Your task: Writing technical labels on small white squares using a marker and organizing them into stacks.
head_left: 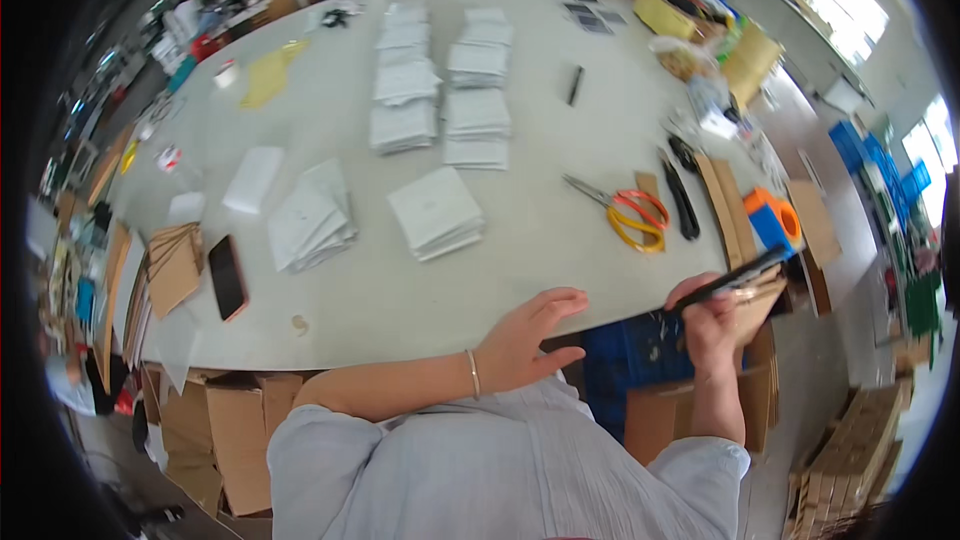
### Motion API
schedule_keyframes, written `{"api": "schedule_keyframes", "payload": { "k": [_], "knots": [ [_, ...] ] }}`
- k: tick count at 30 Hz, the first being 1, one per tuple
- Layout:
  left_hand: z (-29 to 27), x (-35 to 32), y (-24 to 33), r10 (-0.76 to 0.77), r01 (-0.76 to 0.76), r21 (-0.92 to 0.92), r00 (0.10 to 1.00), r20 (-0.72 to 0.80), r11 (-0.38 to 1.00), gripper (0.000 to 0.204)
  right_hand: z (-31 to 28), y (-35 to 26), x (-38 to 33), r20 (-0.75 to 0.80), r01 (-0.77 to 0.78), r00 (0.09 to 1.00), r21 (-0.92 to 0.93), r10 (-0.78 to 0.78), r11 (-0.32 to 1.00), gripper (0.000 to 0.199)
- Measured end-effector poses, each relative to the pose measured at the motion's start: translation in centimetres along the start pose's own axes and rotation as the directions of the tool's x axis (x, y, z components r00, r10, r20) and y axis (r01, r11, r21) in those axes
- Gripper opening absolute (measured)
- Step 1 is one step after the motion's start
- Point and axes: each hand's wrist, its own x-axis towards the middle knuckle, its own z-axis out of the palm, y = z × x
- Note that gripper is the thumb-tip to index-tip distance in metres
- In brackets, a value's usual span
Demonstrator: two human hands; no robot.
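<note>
My right hand [708, 315] is at the table's near right edge, closed around a flat black panel [735, 277] held over a stack of brown cardboard pieces [757, 305]. My left hand [525, 338] rests at the table's near edge with fingers spread and nothing in it; a thin bracelet circles its wrist. Nearest ahead of the left hand lies a stack of white square packets [436, 211]. Orange and yellow handled scissors [625, 211] lie between the two hands, further up the table.
The grey table [400, 290] carries more white packet stacks [442, 80], a phone with an orange case [227, 277], brown card pieces [172, 265], a black knife [683, 202] and an orange tape roll [775, 218]. Cardboard boxes stand below. Another person sits at the far end.
</note>
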Motion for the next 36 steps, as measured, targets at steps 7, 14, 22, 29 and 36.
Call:
{"api": "schedule_keyframes", "payload": {
  "k": [7,14,22,29,36],
  "knots": [
    [-6.5,-2.9,1.2,-0.219,0.127,-0.372,0.951,-0.218,0.919,0.042,12.5,2.0,6.1,0.712,0.071,0.689,-0.251,0.134,0.965,0.022],
    [-10.7,-4.6,0.5,-0.072,-0.067,-0.304,0.903,-0.424,0.950,0.023,17.4,4.3,10.4,0.861,-0.295,0.410,-0.188,0.302,0.937,0.036],
    [-12.8,-4.3,-0.7,0.017,0.002,0.034,0.837,-0.547,0.999,0.024,20.6,8.1,12.9,0.787,-0.852,0.395,0.121,0.474,0.509,0.049],
    [-12.9,-4.4,-1.8,0.098,-0.027,0.125,0.787,-0.609,0.992,0.021,22.2,6.7,12.5,0.668,-0.686,0.584,0.102,0.461,0.720,0.034],
    [-11.8,-3.8,-1.7,-0.270,0.017,-0.369,0.712,-0.648,0.929,0.010,23.1,5.0,11.7,0.555,-0.549,0.737,0.157,0.387,0.821,0.030]
  ]
}}
